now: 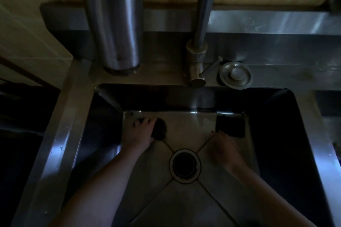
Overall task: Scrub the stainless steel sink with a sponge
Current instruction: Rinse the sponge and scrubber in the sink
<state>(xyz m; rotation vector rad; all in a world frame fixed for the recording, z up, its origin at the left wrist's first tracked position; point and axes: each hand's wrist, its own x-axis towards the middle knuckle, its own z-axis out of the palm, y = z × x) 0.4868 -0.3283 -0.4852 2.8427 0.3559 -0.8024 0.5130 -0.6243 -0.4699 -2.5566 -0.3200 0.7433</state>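
The left hand (142,132) presses down with curled fingers on a dark, rounded scrubbing sponge (160,128) at the far left of the basin floor. The right hand (226,146) is blurred; whether it grips anything cannot be told, though its fingertips reach a flat black rectangular pad (230,126) at the far right corner. The dim stainless steel sink (184,101) shows creased floor lines meeting at a round drain (185,166).
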